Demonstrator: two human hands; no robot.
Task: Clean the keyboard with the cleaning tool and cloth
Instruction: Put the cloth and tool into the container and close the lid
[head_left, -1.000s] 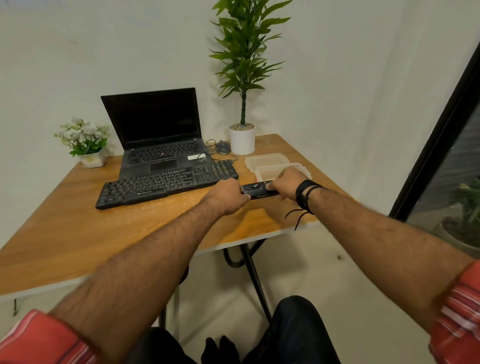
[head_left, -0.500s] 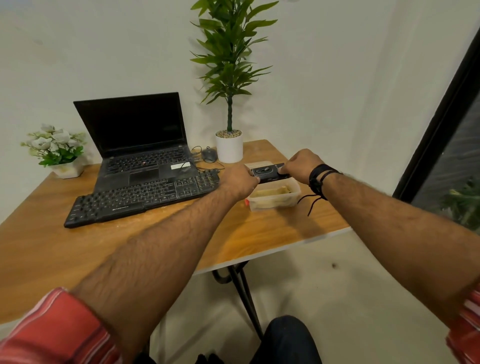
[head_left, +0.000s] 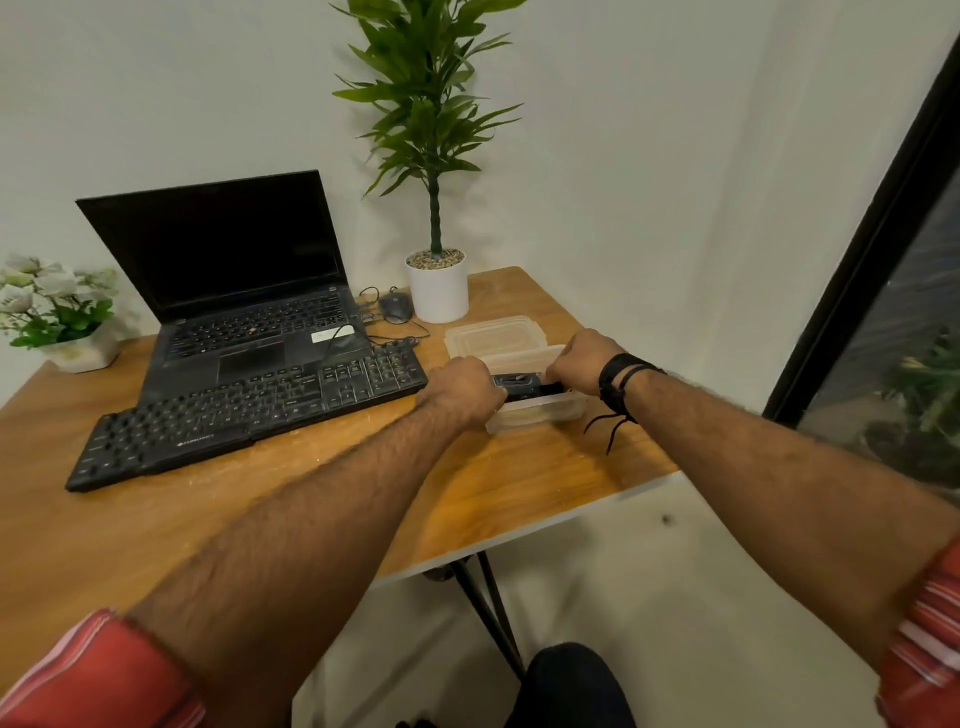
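A black external keyboard (head_left: 244, 415) lies across the wooden table (head_left: 156, 519), in front of an open laptop. To its right stands a clear plastic container (head_left: 540, 410). A small black cleaning tool (head_left: 522, 387) hangs just over the container's opening. My left hand (head_left: 460, 389) grips the tool's left end and my right hand (head_left: 584, 361) grips its right end. Both fists are curled round it. No cloth is visible; the container's inside is mostly hidden by my hands.
The container's lid (head_left: 496, 335) lies behind it. A black laptop (head_left: 234, 291), a mouse (head_left: 396, 306) with its cable, a tall plant in a white pot (head_left: 438, 286) and a small flower pot (head_left: 78, 348) stand at the back. The table's right edge is near the container.
Both hands carried the black tool from the table's front edge back over the open container and lowered it towards the opening. My view shifted as my head moved.
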